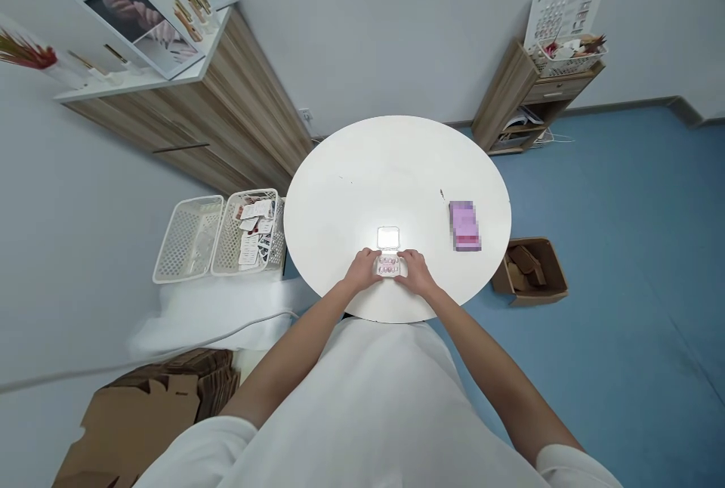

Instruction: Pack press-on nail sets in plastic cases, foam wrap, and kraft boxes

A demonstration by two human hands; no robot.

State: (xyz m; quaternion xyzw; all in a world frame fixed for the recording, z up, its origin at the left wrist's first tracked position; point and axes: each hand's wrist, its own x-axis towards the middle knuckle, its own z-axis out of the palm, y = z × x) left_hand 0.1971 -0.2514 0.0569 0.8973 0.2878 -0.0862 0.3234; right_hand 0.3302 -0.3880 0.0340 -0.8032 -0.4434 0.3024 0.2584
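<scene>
A small clear hinged case [388, 264] sits on the white round table [340, 208] near its front edge. Its lid [388, 237] is tipped back, away from me. Rows of small pink, glossy pieces that look like press-on nails fill the base. My left hand [363, 270] grips the case's left side between thumb and fingers. On the opposite side, my right hand [415, 273] holds the case the same way. Farther right on the table lies a purple box-like item [465, 226], its surface blurred into blocks.
Two white baskets stand left of the table; one basket [245, 235] holds printed cards or packets. A cardboard box [529, 273] is on the floor at right. Flattened cartons [152, 412] stack at lower left. A wooden cabinet [226, 95] and small shelf unit [510, 95] stand behind.
</scene>
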